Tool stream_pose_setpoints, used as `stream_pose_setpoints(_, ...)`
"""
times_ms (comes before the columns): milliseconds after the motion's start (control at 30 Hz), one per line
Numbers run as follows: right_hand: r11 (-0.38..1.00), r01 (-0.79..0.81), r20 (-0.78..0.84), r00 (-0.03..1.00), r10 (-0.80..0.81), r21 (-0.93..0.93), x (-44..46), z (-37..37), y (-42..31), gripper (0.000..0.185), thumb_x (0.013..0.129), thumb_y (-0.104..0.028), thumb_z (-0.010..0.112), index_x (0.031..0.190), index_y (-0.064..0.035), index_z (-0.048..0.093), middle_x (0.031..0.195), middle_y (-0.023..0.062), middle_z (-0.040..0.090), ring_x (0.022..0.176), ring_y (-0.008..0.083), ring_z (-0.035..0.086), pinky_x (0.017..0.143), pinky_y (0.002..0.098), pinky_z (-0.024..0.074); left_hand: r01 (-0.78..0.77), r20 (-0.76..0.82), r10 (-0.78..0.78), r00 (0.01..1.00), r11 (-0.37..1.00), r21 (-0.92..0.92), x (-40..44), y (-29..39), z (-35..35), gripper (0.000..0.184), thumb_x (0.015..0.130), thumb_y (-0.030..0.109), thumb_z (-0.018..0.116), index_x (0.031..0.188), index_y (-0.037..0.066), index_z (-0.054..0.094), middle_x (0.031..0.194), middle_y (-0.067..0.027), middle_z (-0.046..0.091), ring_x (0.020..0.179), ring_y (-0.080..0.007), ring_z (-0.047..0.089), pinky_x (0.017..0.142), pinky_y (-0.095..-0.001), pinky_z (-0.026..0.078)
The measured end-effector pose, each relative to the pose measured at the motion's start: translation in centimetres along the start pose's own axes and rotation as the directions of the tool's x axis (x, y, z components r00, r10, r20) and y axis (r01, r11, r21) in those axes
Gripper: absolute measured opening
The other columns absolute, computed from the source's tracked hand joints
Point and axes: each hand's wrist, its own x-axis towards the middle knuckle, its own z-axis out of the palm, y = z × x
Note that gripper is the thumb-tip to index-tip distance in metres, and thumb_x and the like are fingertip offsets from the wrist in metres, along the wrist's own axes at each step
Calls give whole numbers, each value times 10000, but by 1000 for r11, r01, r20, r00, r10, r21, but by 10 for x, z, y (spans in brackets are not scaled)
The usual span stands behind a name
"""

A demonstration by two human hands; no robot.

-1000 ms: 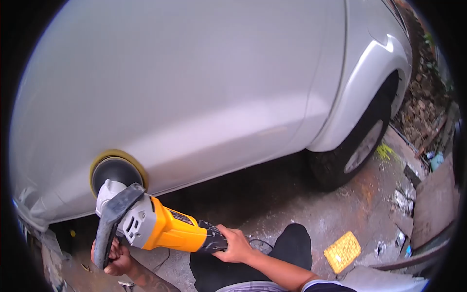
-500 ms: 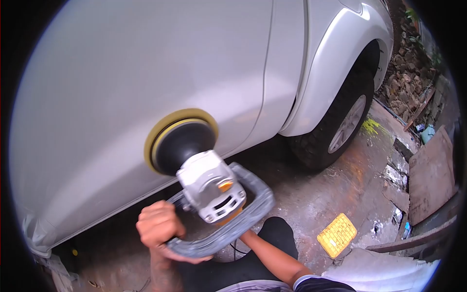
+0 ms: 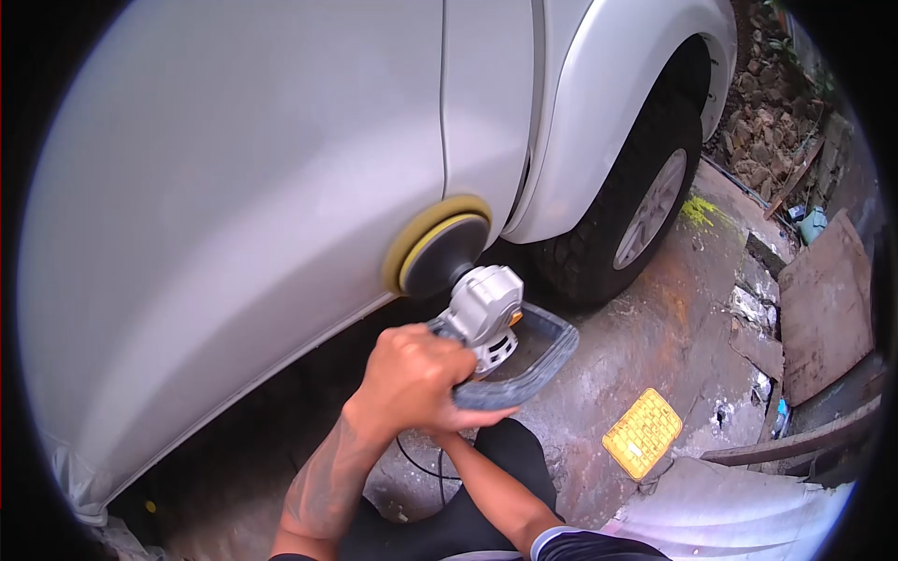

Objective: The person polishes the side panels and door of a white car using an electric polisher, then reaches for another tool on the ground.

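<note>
My left hand [image 3: 421, 374] is closed around the grey loop handle [image 3: 552, 360] of a polisher [image 3: 486, 304] with a white and orange body. Its round yellow pad [image 3: 404, 252], on a black backing plate [image 3: 444, 257], lies against the lower side of a white vehicle [image 3: 281, 187], by the bottom of a panel seam. My right forearm [image 3: 496, 477] reaches up below the polisher. The right hand itself is hidden behind the left hand and the handle, so its grip does not show.
A black tyre [image 3: 617, 215] stands to the right of the pad. On the stained floor lie a yellow perforated piece [image 3: 643, 435] and a black cord [image 3: 440, 463]. Boards [image 3: 823, 304], a pale sheet [image 3: 730, 510] and broken stones [image 3: 767, 122] line the right side.
The polisher has moved right along the vehicle's side, from left of the panel seam to the seam itself, nearer the wheel. My left hand keeps its hold; the view has shifted slightly.
</note>
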Motion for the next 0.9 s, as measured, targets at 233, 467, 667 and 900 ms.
stream_pose_setpoints(233,994,79,84,994,-72,-76,-33,35,50,433,793,-110,702,1205,1,628,1250,166,660,1179,318,620,1026,415,474,107,287,-118,951,993,53,47,2,62,543,714,594,783,656,57,732,613,-137,670,588,-331,695,571,-413,559)
stream_pose_setpoints(467,33,-339,262,782,565,940,31,-33,-112,383,840,-70,620,1223,-63,637,1238,41,652,1164,205,615,1031,374,483,107,354,-141,925,988,114,44,-6,100,547,735,611,760,699,66,748,633,-126,669,624,-322,697,580,-413,564)
stream_pose_setpoints(667,-229,-282,363,734,574,932,44,-38,-120,392,833,-57,633,1225,-75,633,1238,33,644,1173,211,611,1027,371,486,88,445,-127,886,990,107,65,-8,116,517,739,566,774,737,49,761,694,-164,696,684,-344,712,648,-433,579)
stream_pose_setpoints(900,-206,-294,357,702,616,933,39,-39,-119,391,838,-59,634,1228,-83,633,1210,30,649,1158,215,620,1020,376,493,84,468,-113,877,993,81,73,-1,123,503,724,535,790,759,34,771,725,-180,712,713,-358,718,686,-441,588)
